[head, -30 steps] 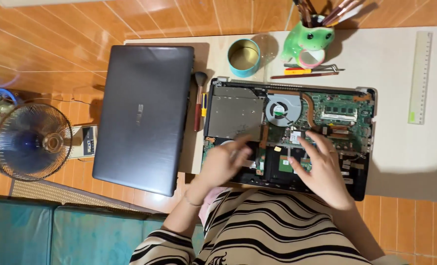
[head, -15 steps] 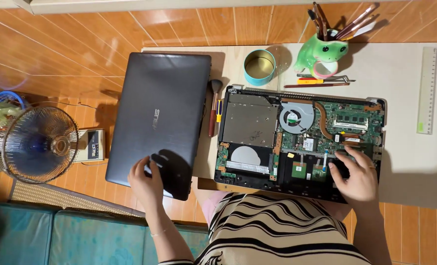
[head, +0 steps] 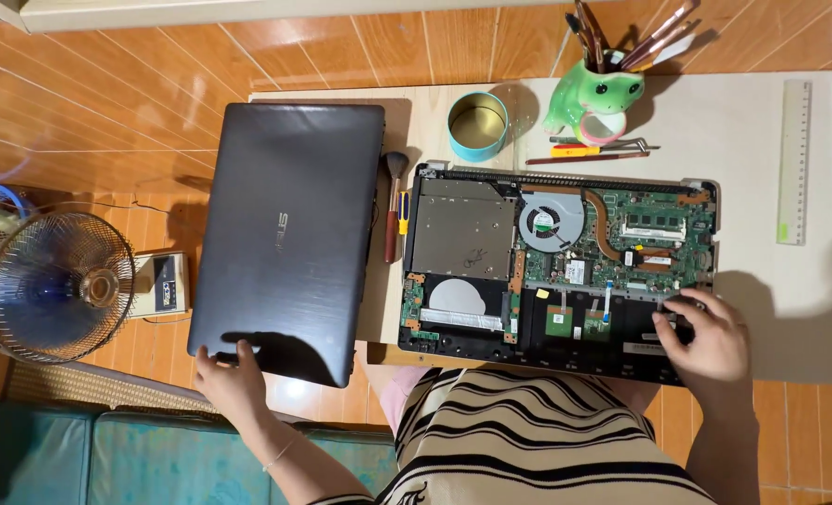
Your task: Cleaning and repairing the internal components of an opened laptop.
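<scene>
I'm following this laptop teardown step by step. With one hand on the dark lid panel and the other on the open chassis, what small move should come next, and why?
Probably slide the dark laptop panel fully onto the table. The left hand grips its near corner, which overhangs the table edge, while the right hand steadies the open laptop base.

An orange-brown wooden plank floor [head: 107,112] runs across the far and left side, glossy with bright reflections. A low pale table [head: 762,281] stands on the right. At near left sit a teal cushioned sofa [head: 79,458], a woven mat [head: 70,388] and a standing fan [head: 56,285].
</scene>
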